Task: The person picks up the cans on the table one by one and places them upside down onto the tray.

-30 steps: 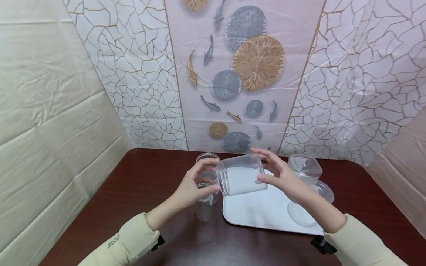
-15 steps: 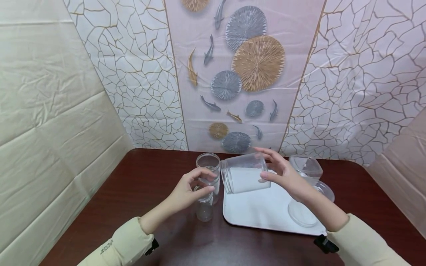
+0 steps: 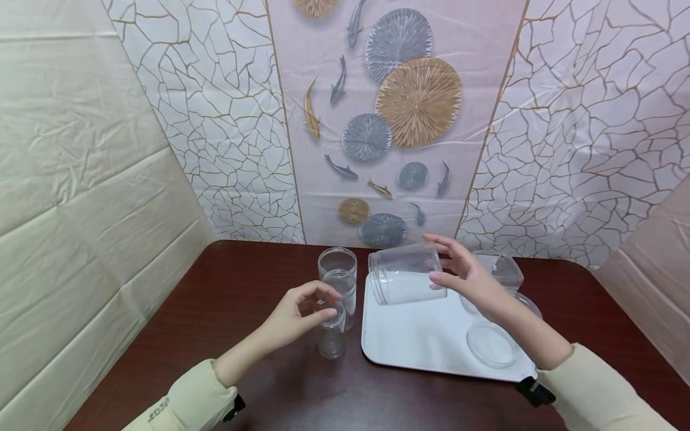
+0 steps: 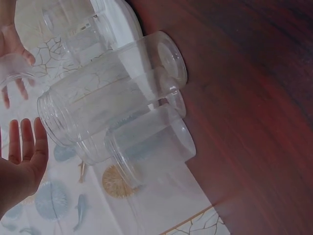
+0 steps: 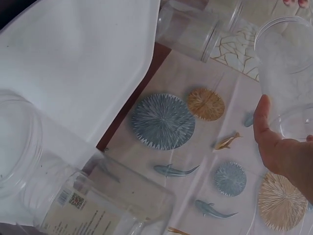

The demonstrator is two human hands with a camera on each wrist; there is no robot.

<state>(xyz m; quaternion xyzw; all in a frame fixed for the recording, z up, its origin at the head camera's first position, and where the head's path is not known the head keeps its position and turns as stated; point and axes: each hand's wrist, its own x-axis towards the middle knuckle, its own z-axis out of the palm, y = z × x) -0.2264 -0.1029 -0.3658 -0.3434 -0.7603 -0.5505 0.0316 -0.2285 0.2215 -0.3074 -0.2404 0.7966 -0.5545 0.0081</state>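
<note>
My right hand [image 3: 474, 281] grips a wide clear jar [image 3: 406, 275] near its base, thumb in front and fingers behind. The jar lies nearly on its side above the white tray [image 3: 399, 350], its threaded mouth facing left. In the right wrist view, the same jar [image 5: 286, 68] shows at the upper right. My left hand [image 3: 293, 314] holds nothing, its fingers relaxed and apart from the held jar. In the head view it overlaps the top of a small clear jar [image 3: 331, 342]. A taller clear jar [image 3: 337, 260] stands behind that one, with another jar [image 3: 339, 281] between them.
On the tray's right side lies a round clear lid [image 3: 492, 344]. A squarish clear container [image 3: 504, 272] sits at the back right, partly hidden by my right arm; its printed label [image 5: 78, 210] shows in the right wrist view. A patterned cloth [image 3: 377, 120] hangs behind the table.
My left hand has let go of the wide jar and moved left and down. The right hand has carried the jar slightly to the right.
</note>
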